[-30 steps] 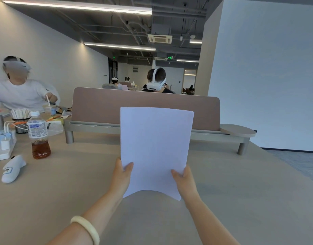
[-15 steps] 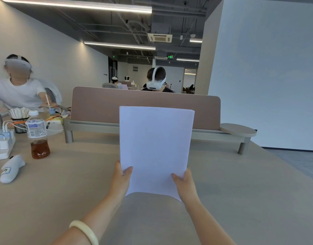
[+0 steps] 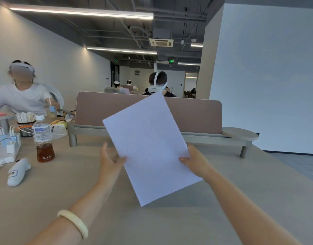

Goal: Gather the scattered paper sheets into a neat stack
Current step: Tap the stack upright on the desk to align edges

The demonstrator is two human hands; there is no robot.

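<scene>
Right hand (image 3: 196, 162) pinches the sheets (image 3: 150, 147) at the right edge; left hand (image 3: 110, 160) open, touching the left edge. Tap the low corner square on the counter (image 3: 258, 191) (stack is tilted).

No wording can be read anywhere. The bottle (image 3: 43, 137) carries a white and blue label (image 3: 41, 133) whose print is too small to make out. The white controller (image 3: 17, 171) on the table bears a dark outlined mark that cannot be told. Two green lit signs (image 3: 171, 61) hang by the ceiling, their symbols illegible. The paper sheets (image 3: 150, 147) face the camera blank.
</scene>
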